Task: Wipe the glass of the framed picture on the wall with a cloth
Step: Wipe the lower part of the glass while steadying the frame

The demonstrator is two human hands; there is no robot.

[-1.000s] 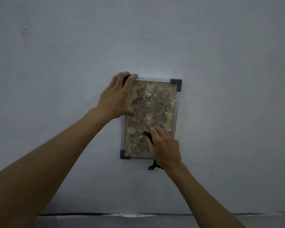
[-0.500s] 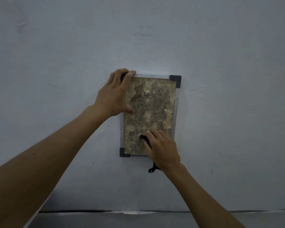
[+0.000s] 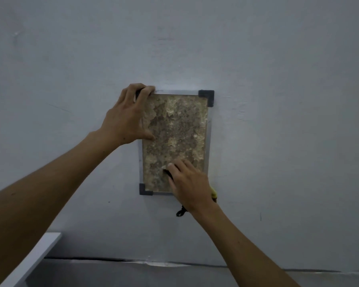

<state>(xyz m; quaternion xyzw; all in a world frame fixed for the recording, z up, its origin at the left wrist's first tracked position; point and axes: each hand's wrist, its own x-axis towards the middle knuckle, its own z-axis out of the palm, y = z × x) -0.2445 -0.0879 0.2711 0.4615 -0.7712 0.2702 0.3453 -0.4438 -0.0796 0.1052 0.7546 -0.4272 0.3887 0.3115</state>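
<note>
Glass (image 3: 174, 137) under cloth (image 3: 214, 193), right hand (image 3: 190, 183) pressing

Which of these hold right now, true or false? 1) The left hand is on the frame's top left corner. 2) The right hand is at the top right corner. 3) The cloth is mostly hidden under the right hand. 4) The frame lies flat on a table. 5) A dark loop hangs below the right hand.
1) True: the left hand grips the frame at its top left corner.
2) False: the right hand presses near the bottom right.
3) True: only edges of the cloth show.
4) False: it hangs on the wall.
5) True: the loop dangles there.
</note>
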